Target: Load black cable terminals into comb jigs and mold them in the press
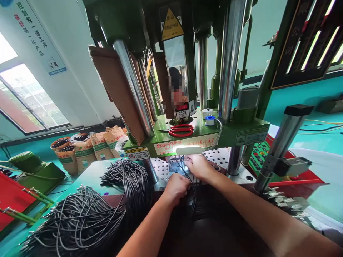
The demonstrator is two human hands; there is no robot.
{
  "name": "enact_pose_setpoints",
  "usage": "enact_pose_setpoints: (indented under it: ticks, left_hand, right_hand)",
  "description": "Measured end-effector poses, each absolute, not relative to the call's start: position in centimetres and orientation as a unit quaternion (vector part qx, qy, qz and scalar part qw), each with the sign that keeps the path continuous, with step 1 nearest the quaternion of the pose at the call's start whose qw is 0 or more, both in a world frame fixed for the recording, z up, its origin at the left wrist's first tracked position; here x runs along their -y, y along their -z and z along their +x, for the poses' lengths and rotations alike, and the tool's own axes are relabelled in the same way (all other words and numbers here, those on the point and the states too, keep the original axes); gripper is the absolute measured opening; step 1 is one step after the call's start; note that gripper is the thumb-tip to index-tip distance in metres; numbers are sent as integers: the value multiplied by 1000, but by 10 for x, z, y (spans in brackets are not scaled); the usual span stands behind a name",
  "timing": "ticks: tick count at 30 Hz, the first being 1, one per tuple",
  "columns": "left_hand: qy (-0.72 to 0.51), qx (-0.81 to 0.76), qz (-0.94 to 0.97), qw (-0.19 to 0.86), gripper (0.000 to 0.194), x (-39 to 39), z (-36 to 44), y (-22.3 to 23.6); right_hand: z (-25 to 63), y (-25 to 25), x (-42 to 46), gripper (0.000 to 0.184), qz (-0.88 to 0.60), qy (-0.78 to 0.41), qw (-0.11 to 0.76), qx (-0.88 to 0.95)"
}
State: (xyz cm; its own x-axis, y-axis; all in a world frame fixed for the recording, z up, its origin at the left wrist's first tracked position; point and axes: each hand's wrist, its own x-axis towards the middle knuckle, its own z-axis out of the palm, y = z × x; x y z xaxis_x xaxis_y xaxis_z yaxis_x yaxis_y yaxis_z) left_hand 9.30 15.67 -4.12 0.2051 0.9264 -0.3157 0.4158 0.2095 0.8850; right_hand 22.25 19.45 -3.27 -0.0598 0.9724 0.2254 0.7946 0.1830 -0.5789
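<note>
We extend our left forearm (154, 221) from the bottom edge, diagonally forward and toward the right. Our left hand (176, 187) is curled into a loose fist, with thumb and index finger drawn together at its inner side. We extend our right forearm (241, 198) from the lower right corner, diagonally forward and toward the left. Our right hand (199, 167) sits farther forward, back upward, knuckles bent, fingertips partly hidden. We hold both hands near each other, apart.
</note>
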Motion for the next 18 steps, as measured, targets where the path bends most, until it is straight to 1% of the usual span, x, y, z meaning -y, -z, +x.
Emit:
enact_pose_setpoints:
  ticks: [5, 10, 13, 16, 18]
  left_hand:
    - [-245, -562, 561, 556, 23, -159, 89, 41]
    - [-239, -541, 522, 615, 16, -160, 82, 40]
    - [-242, -534, 516, 625, 17, -159, 80, 39]
    - [-248, -519, 529, 624, 19, -159, 80, 38]
    - [-249, -507, 545, 619, 22, -159, 79, 37]
  right_hand:
    - [217, 28, -203, 21, -589, -169, 318, 723]
    - [210, 29, -208, 25, -564, -203, 324, 732]
    - [206, 27, -208, 20, -572, -191, 323, 730]
    - [205, 21, -206, 9, -589, -176, 313, 724]
    - [206, 17, -205, 9, -594, -171, 309, 722]
